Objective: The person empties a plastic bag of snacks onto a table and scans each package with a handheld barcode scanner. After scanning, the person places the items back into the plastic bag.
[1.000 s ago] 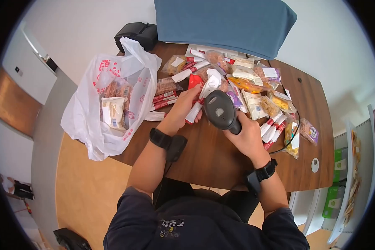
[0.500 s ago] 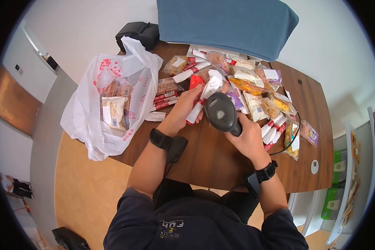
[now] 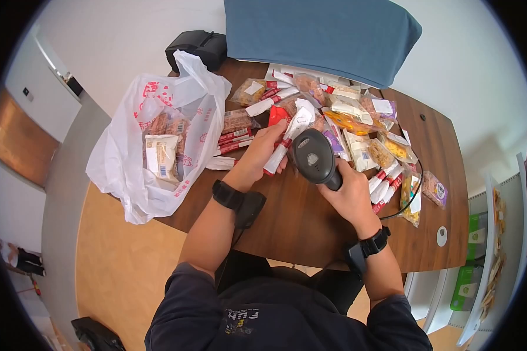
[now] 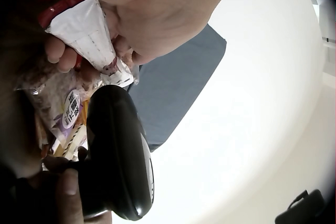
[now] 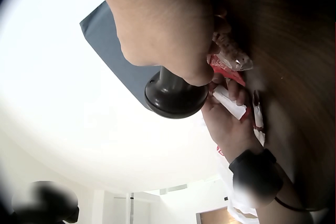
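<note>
My left hand (image 3: 256, 159) grips a white-and-red stick packet (image 3: 277, 158) over the table's middle. In the left wrist view the fingers curl around this packet (image 4: 84, 37), its red end toward the upper left. A black handheld barcode scanner (image 3: 312, 155) is held by its handle in my right hand (image 3: 352, 193). The scanner's head is close beside the packet, overlapping its far part in the left wrist view. From the right wrist, the rounded scanner head (image 5: 176, 98) shows beneath the hand, with the left hand (image 5: 226, 127) beyond it.
Several snack bags and stick packets (image 3: 345, 108) are heaped behind both hands. A white plastic bag (image 3: 120, 140) containing snack packs stands at the left. A black device (image 3: 198, 50) and a blue cloth-covered object (image 3: 322, 32) are at the back. The scanner's cable (image 3: 413, 196) curves along the right.
Both hands keep almost the same pose, still holding packet and scanner. The table and its contents have shifted slightly to the right in the head view.
</note>
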Demonstrator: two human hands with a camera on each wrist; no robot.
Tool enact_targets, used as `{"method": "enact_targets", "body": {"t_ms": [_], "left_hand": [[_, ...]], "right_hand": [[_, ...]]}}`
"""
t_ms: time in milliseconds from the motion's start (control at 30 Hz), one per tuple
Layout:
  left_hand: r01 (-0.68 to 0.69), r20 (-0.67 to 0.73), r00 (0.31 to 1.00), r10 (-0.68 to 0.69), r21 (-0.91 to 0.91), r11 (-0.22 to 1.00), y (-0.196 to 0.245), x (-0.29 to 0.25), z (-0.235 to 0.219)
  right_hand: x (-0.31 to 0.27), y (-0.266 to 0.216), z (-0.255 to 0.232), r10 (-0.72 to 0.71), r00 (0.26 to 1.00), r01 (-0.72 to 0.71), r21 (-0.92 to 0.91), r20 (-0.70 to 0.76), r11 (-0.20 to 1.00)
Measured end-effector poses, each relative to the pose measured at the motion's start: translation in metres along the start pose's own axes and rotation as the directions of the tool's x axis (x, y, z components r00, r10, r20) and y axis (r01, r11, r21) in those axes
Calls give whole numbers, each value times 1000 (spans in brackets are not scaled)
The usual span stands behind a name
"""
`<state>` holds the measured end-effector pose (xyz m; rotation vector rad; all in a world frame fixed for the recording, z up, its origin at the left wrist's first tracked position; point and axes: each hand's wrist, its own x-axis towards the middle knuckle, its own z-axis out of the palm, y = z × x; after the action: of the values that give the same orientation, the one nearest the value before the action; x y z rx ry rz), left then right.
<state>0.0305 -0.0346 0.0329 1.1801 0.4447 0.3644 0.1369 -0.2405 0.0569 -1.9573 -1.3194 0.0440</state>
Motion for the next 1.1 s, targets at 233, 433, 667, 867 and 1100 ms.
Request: {"method": "enact_targets", "body": {"t_ms": [233, 433, 667, 867, 1100], "left_hand": [[-321, -317, 923, 216, -327, 889, 11, -1, -7], [-693, -615, 711, 341, -527, 493, 51, -18, -64], [-685, -564, 728, 389, -623, 378, 48, -15, -79], [-403, -213, 878, 429, 155, 902, 43, -13, -42], [-317, 214, 825, 523, 941, 116, 17, -60, -38]], "right_hand": [[0, 0, 1, -2, 1000, 2, -8, -3, 1000], [-1, -2, 2, -30, 1000, 30, -14, -8, 999], [-1, -1, 4, -60, 998, 60, -35, 4, 998], [0, 1, 3, -58, 998, 58, -24, -16, 998], [3, 10, -1, -14, 999, 14, 2, -30, 1000]]}}
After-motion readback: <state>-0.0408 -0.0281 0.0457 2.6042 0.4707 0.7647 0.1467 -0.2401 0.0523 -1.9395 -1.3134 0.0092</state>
